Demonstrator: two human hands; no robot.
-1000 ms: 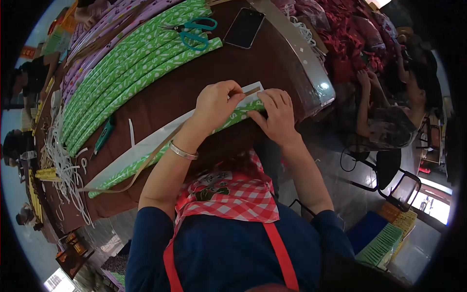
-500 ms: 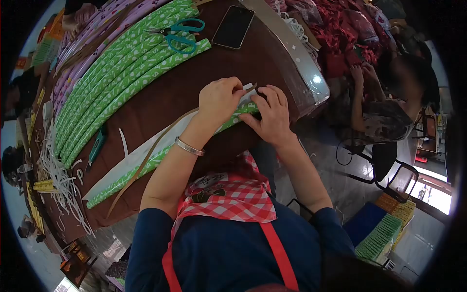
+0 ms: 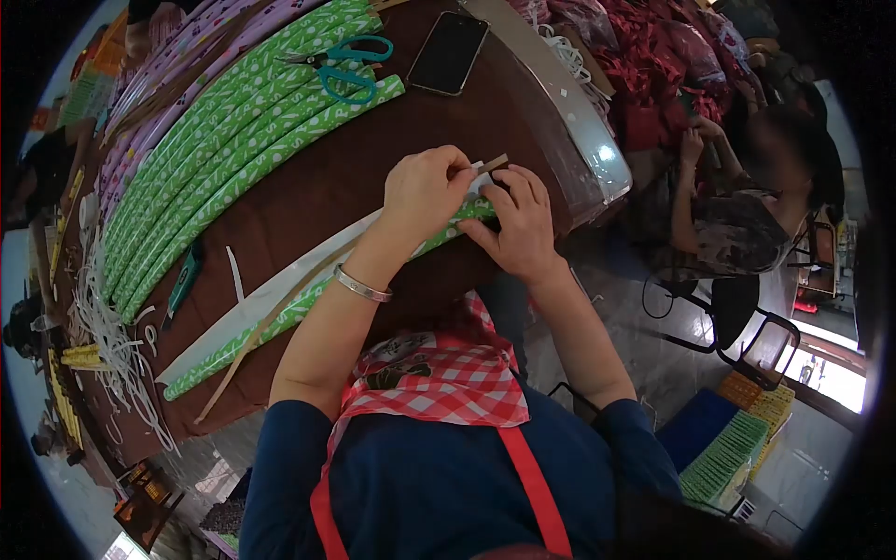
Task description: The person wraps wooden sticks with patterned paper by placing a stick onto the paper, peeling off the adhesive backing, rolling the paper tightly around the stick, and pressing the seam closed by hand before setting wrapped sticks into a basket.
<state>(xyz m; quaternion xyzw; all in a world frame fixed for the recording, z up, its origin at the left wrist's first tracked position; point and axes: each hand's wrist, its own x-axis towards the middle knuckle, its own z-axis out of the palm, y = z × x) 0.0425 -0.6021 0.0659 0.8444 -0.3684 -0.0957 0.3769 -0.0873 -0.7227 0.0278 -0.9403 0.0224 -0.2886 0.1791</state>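
A green patterned wrapping paper roll (image 3: 313, 295) lies slantwise before me, its white underside (image 3: 210, 347) showing along the far edge. Along it runs a long thin brown strip (image 3: 245, 352), which passes under my left wrist and pokes out past my fingers. My left hand (image 3: 425, 194), with a bracelet at the wrist, is closed in a pinch on the strip near the roll's right end. At that same end my right hand (image 3: 519, 224) grips the roll, thumb on the near side and fingers curled over the far side.
Several green rolls (image 3: 233, 149) lie at the back left beside purple ones (image 3: 140, 117). Teal scissors (image 3: 347, 70) rest on them, near a phone (image 3: 449, 53). A teal cutter (image 3: 185, 280) and white cords (image 3: 107, 317) lie left. Another person (image 3: 747, 205) sits at right by red material.
The brown strip has shifted and turned a little, and its tip sticks out farther between my hands. My hands have barely moved. The person at right has moved their hands.
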